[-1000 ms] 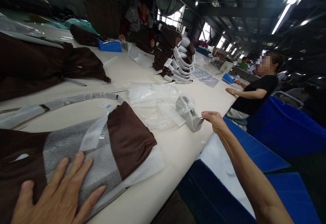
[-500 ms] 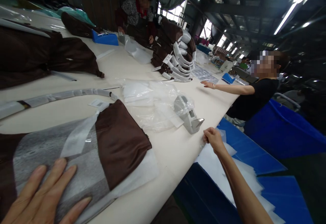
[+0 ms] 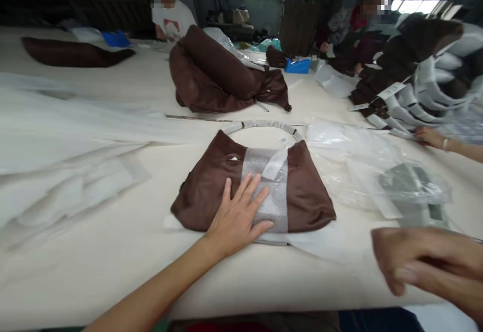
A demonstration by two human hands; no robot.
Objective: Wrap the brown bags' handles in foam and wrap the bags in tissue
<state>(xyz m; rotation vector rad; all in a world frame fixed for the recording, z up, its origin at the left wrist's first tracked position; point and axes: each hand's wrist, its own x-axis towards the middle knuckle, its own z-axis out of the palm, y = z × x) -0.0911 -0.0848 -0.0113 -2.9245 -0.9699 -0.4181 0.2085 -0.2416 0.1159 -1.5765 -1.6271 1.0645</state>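
A brown handbag (image 3: 309, 186) lies flat on the table, its curved handle (image 3: 260, 124) wrapped in pale material. Around its middle runs a grey translucent wrap (image 3: 273, 203), with a white strip (image 3: 276, 163) on top. My left hand (image 3: 239, 216) rests on the bag and wrap, fingers spread. To the right of the bag, my right hand (image 3: 422, 261) is raised with its fingers curled together; anything between them is hidden by blur. Just beyond it stands a grey tape dispenser (image 3: 413, 216), partly under clear plastic bags (image 3: 347, 143).
White sheets (image 3: 94, 126) spread over the left of the table. Behind are more brown bags (image 3: 215, 78), a blue tape dispenser (image 3: 298, 65) and a pile of bags with wrapped handles (image 3: 426, 85). Two people stand across the table; another person's hand (image 3: 432, 137) reaches in from the right.
The view has swung left, bringing the handbag to the middle. My right hand has come away from the tape dispenser's front towards the bag, still closed. My left hand stays on the bag.
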